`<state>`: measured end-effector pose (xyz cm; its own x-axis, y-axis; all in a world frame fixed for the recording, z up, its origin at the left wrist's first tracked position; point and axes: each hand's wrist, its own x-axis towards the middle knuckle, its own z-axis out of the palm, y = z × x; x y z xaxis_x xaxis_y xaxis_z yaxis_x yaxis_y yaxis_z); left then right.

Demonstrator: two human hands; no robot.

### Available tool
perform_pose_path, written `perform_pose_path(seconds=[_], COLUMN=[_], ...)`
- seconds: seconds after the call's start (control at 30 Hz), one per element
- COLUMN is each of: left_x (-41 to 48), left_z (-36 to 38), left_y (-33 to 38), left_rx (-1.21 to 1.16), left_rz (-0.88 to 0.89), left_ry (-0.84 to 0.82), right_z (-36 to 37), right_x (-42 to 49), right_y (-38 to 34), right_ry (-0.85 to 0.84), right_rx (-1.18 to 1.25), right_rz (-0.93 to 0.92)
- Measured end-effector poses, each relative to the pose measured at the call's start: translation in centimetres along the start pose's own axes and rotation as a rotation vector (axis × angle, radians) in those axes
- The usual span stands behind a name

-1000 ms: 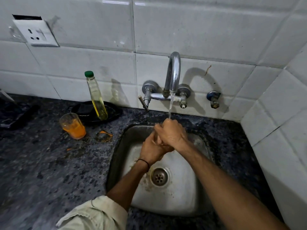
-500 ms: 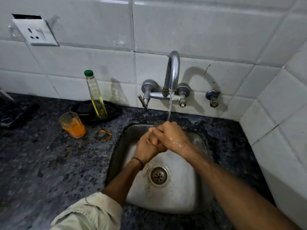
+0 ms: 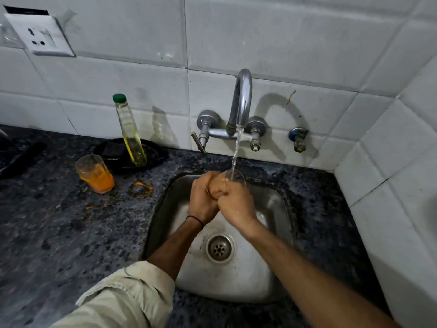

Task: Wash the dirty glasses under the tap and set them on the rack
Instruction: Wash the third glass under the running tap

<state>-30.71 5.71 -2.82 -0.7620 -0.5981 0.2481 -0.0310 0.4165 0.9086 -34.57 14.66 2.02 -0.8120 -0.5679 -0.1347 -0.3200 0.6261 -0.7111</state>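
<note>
A clear glass (image 3: pixel 234 178) with a trace of orange inside is held over the steel sink (image 3: pixel 281 204), its rim under the running stream from the chrome tap (image 3: pixel 241 100). My left hand (image 3: pixel 203 200) and my right hand (image 3: pixel 236 204) are both wrapped around the glass, side by side, hiding most of its body. A second glass (image 3: pixel 94 172) with orange residue stands on the dark counter to the left of the sink. No rack is in view.
A slim oil bottle (image 3: pixel 130 131) with a green cap stands on a black plate (image 3: pixel 156 155) behind the dirty glass. An orange ring stain (image 3: pixel 140 189) marks the speckled counter (image 3: pixel 59 233). White tiled walls close in at the back and right. The drain (image 3: pixel 219 248) sits below my wrists.
My hands have shifted a little apart and turned the glass, so its rim now shows under the water stream. Before, my right hand covered it.
</note>
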Motion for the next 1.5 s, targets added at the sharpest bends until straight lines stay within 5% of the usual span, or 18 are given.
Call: perform_pose_path(seconds=[0.07,0.13,0.27,0.37,0.5,0.6,0.67,0.73,0.87,0.97,1.1,1.23,1.3,1.4,1.5], left_x=[0.2,0.4,0.8,0.6,0.5,-0.2,-0.6,-1.1,-1.4,-0.4,1.1,0.9,-0.1,-2.4,-4.3], left_z=[-0.1,-0.9,-2.6,-2.5,-2.2,-1.6,-1.3,-1.0,-0.6,-0.9,-1.8,-3.2,-3.8,-3.5,-2.1], left_y=[0.1,-0.5,-1.6,-1.3,-1.7,-2.7,-3.4,-3.2,0.1,3.0,4.4,1.6,-0.5,-3.6,-3.9], left_rx=[0.059,0.081,0.155,0.121,0.155,0.21,0.309,0.505,1.021,1.209,0.882,0.432,0.236,-0.253,-0.542], left_rz=[0.04,0.049,-0.01,-0.038,-0.012,-0.064,-0.149,-0.187,-0.114,-0.124,-0.317,-0.601,-0.655,-0.753,-0.673], left_ry=[0.014,-0.029,-0.318,-0.4,-0.293,-0.167,-0.063,-0.045,-0.284,-0.573,-0.724,-0.776,-0.77,-0.707,-0.626], right_z=[1.4,0.5,-4.2,-5.0,-2.5,-1.6,-0.4,1.6,4.3,4.1,5.7,6.5,5.8,4.0,1.5], right_x=[-0.8,-0.9,1.9,2.8,2.2,1.5,0.5,-0.4,1.0,2.7,3.0,2.4,2.9,3.3,3.0], right_y=[0.3,1.7,3.7,2.9,1.3,0.4,0.2,0.4,1.8,3.8,5.9,6.0,5.7,4.5,2.5], right_ry=[0.081,0.004,-0.266,-0.365,-0.42,-0.52,-0.377,-0.097,0.353,0.319,0.129,0.029,0.043,-0.047,-0.191], right_rx=[0.154,0.097,-0.787,-1.057,-0.844,-0.109,0.42,0.567,0.679,0.939,1.139,1.04,0.859,0.359,-0.038], right_rz=[-0.006,-0.258,-0.908,-1.055,-0.595,-0.25,0.025,0.168,0.404,0.647,0.795,0.771,0.558,0.003,-0.351])
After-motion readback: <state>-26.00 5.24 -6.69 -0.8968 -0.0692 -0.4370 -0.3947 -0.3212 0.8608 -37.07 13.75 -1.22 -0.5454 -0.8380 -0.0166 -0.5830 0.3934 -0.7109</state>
